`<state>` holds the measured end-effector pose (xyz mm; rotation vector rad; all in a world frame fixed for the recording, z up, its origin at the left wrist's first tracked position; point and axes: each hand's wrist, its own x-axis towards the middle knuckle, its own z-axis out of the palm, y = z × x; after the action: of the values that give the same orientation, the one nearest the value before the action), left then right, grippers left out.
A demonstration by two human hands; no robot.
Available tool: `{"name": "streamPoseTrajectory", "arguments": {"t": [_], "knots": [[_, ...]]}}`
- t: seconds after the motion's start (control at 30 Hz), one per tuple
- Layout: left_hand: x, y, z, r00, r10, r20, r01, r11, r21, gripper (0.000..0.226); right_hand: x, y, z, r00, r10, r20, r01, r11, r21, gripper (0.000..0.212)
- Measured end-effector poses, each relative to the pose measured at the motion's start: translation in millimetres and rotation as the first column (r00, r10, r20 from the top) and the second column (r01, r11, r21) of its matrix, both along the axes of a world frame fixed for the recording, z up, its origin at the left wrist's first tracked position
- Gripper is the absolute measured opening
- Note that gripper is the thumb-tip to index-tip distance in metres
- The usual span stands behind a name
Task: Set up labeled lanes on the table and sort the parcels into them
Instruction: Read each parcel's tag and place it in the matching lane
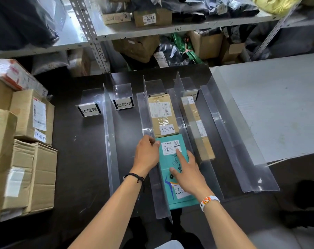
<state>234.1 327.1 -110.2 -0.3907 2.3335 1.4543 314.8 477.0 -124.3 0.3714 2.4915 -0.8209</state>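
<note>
Two hands on the teal parcel (172, 169), right hand (187, 172) flat with fingers spread, left hand (147, 154) loosely curled at its edge.

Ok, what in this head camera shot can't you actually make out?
- Third lane's sign: hidden behind the brown box.
- Fourth lane's sign: partly covered by the long carton and the divider.
- Teal parcel: near sticker's last character under the right hand.
- Shipping label print: too small to read.
</note>
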Motion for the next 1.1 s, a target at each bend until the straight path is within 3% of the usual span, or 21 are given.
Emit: {"name": "streamPoseTrajectory", "arguments": {"t": [0.13,0.2,0.33,0.43,0.57,0.7,0.8,0.87,0.93,1.03,1.1], "knots": [[1,0,-1,1.0,-0.02,0.008,0.02,0.999,-0.034,0.015,-5,-1,3,1.0,-0.012,0.008,0.012,0.999,-0.032,0.08],[1,-1,3,0.998,-0.044,-0.033,0.042,0.997,-0.068,0.015,-10,-4,10,1.0,0.019,-0.017,-0.018,0.999,0.04,0.078],[-2,-21,22,0.964,-0.089,-0.251,0.028,0.971,-0.236,0.027,-32,-23,41,0.96,0.073,-0.271,-0.049,0.995,0.092,0.072],[-7,-52,47,0.903,-0.066,-0.426,-0.092,0.936,-0.34,0.033,-58,-59,73,0.884,0.099,-0.458,-0.086,0.995,0.049,0.068],[-9,-115,79,0.788,0.013,-0.616,-0.301,0.88,-0.367,0.033,-85,-137,104,0.749,0.178,-0.639,-0.24,0.971,-0.011,0.058],[0,-195,101,0.704,0.115,-0.701,-0.493,0.789,-0.366,0.036,-91,-225,118,0.745,0.229,-0.627,-0.416,0.894,-0.167,0.05],[23,-262,112,0.634,0.201,-0.747,-0.616,0.716,-0.329,0.027,-83,-289,119,0.756,0.317,-0.573,-0.524,0.817,-0.24,0.057],[41,-310,116,0.62,0.266,-0.738,-0.679,0.653,-0.335,0.025,-76,-326,116,0.774,0.379,-0.508,-0.568,0.77,-0.291,0.065],[55,-356,117,0.687,0.361,-0.63,-0.682,0.62,-0.388,0.028,-70,-358,113,0.815,0.395,-0.424,-0.553,0.749,-0.366,0.073],[64,-397,117,0.855,0.376,-0.358,-0.515,0.697,-0.499,0.039,-67,-393,107,0.891,0.348,-0.293,-0.452,0.751,-0.481,0.071],[60,-403,118,0.902,0.363,-0.232,-0.431,0.761,-0.485,0.046,-71,-412,102,0.933,0.283,-0.221,-0.359,0.759,-0.543,0.062]]}}
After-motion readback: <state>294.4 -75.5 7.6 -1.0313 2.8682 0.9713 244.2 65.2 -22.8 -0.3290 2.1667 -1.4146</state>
